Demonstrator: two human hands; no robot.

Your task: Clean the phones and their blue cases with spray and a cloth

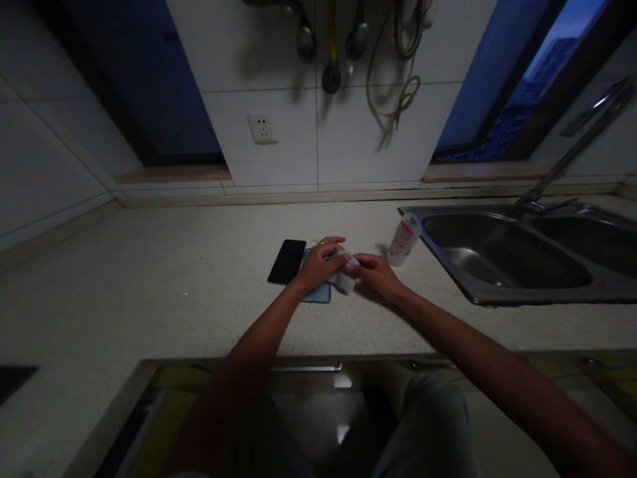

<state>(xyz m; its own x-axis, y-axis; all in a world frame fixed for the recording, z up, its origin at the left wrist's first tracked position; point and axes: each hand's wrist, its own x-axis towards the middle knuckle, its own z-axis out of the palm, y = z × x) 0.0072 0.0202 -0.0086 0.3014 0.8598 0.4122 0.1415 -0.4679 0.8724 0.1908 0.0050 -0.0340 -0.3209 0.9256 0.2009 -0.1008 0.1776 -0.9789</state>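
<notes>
Over the countertop, my left hand (321,263) and my right hand (379,273) close on a small white pack (344,281) from either side. What kind of pack it is cannot be made out in the dim light. My fingers hide its upper part. A light blue phone case (318,294) lies flat, partly under my left hand. Just left of it is a smartphone (288,261) with a dark screen. Beyond my right hand a whitish bottle with pink print (404,239) stands upright, apart from my fingers.
A steel double sink (497,292) with a tall faucet (552,172) is set into the pale countertop (209,265) at the right. The tiled wall behind carries a power socket (262,129), pipe fittings and a hanging looped cord (398,106). Drawers lie below the front edge.
</notes>
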